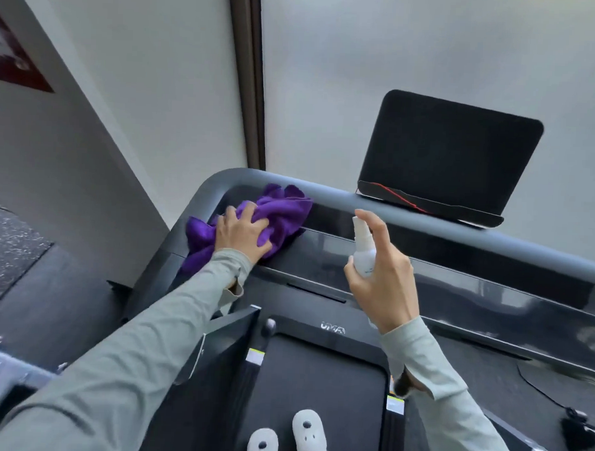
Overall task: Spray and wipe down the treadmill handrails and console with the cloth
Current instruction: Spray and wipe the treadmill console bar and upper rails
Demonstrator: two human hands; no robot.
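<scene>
A bunched purple cloth point(283, 209) lies on the left end of the treadmill's glossy black console point(456, 288). My left hand point(243, 235) grips the cloth and presses it on the console just below the grey front handrail point(408, 209). My right hand point(382, 279) holds a small white spray bottle point(362, 248) upright above the console's middle, with a finger on its nozzle top. The nozzle points towards the rail. A dark tilted screen point(450, 156) stands on the rail at the right.
The treadmill belt point(317, 394) runs below, with my two light slippers point(285, 437) on it. A white wall and a dark window frame point(247, 78) stand behind the rail. Speckled dark floor point(8, 249) and grey metal equipment point(1, 366) lie at the left.
</scene>
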